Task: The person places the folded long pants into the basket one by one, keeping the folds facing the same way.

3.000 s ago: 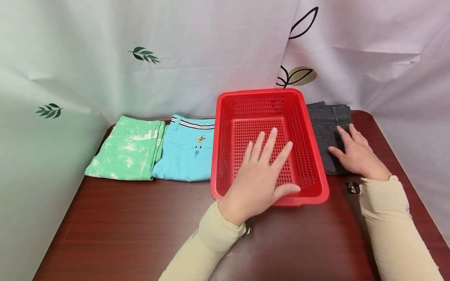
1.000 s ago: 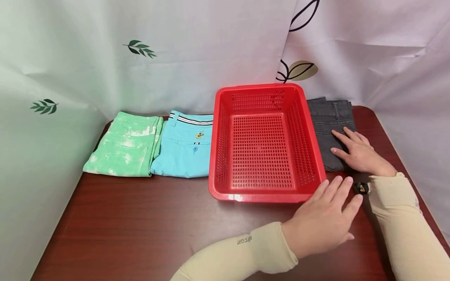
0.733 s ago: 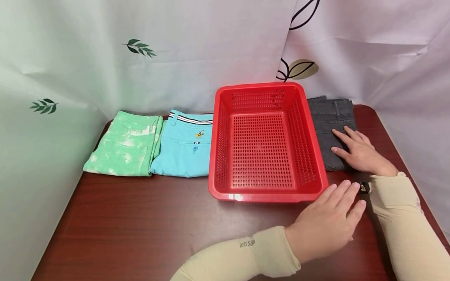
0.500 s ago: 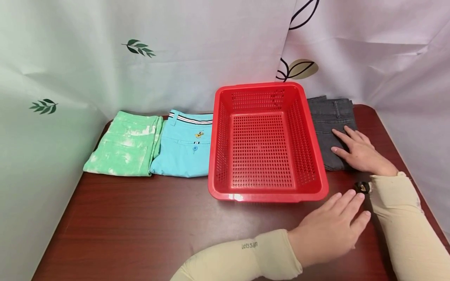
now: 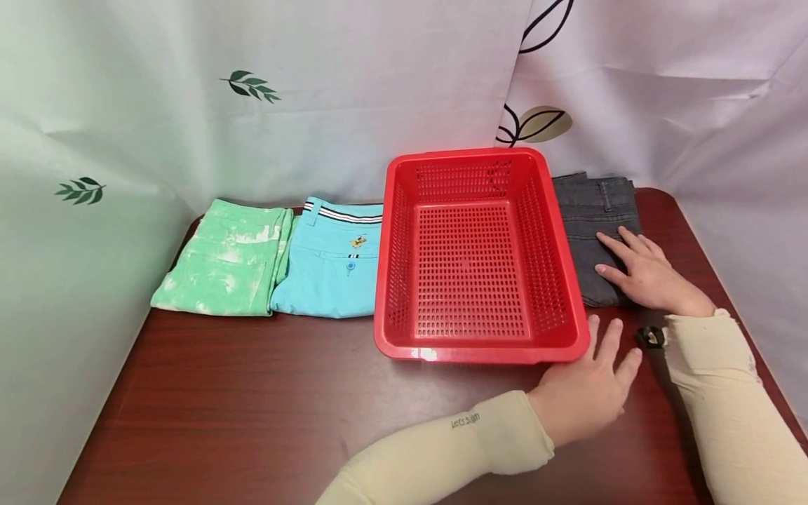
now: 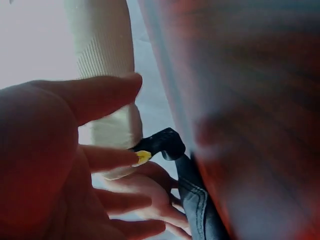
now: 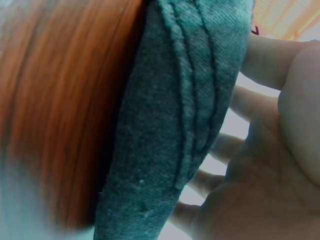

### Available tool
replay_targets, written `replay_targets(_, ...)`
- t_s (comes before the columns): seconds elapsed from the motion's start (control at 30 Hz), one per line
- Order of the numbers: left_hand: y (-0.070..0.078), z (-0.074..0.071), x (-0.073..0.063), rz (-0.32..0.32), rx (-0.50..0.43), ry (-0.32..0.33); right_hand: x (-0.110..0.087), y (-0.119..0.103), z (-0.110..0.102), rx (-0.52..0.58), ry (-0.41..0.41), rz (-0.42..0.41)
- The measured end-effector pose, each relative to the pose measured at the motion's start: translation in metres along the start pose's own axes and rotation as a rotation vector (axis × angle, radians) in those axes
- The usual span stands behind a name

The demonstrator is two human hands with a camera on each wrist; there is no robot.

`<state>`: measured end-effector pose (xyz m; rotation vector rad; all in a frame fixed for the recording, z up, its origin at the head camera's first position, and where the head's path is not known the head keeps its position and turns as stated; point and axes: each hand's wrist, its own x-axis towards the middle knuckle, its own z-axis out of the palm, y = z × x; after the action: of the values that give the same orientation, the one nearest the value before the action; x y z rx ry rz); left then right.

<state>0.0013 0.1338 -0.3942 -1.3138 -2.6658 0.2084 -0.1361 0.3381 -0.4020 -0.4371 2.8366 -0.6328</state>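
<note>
My right hand (image 5: 653,277) rests with spread fingers on folded dark grey jeans (image 5: 596,231), right of the red plastic basket (image 5: 480,354). The right wrist view shows the stitched edge of the jeans (image 7: 165,125) beside that hand's fingers, which are not curled round it. By the basket's front right corner, my left hand (image 5: 583,393) has its fingers extended and grips nothing; whether it touches the rim I cannot tell. In the left wrist view the left hand (image 6: 55,165) has its fingers apart, with the right hand behind it.
Left of the basket lie folded light blue trousers (image 5: 331,280), partly hidden by its side. Folded green and white trousers (image 5: 217,263) lie farther left. All stand on a dark wood table (image 5: 252,393) against a white leaf-patterned curtain (image 5: 379,77). A small black wrist camera (image 5: 650,337) hangs under the right wrist.
My left hand has gone from over the basket to the right, near its front right corner; in the last half second it moved slightly forward and its fingers spread. The right hand stays on the jeans.
</note>
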Motion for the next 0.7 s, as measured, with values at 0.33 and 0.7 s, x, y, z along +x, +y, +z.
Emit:
replay_targets(0.33,0.001,-0.002,0.020,-0.127,0.069,-0.023,0.002,0.000,-0.002,0.000,-0.025,-0.015)
replay_targets(0.7,0.009,0.004,0.035,-0.097,0.277,-0.215,0.001,0.001,-0.004,0.014,-0.060,-0.001)
